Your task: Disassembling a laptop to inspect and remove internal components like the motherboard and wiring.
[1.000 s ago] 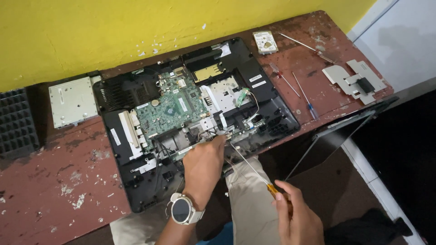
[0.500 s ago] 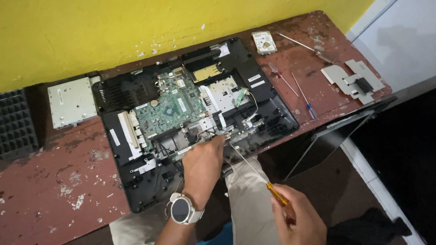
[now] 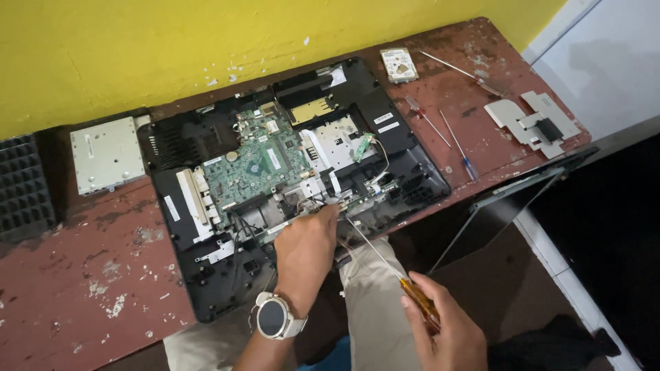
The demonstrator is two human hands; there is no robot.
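now two hands work on the open black laptop shell (image 3: 405,180) on the red counter (image 3: 82,288).
left hand (image 3: 306,251) pinches small wires by the green board (image 3: 258,165); right hand (image 3: 443,330) grips a long thin screwdriver with an orange handle (image 3: 385,257), which could slip and scratch.

one head-worn view looks steeply down from close above at the worn reddish-brown wooden table (image 3: 89,275), facing the yellow painted wall (image 3: 172,48) behind it; no second view.

Two bare forearms without sleeves. The left hand (image 3: 306,247) has a round dark-faced wristwatch (image 3: 273,317) on a white strap; the right hand (image 3: 447,330) has none. Light khaki trousers (image 3: 375,309) cover the legs.
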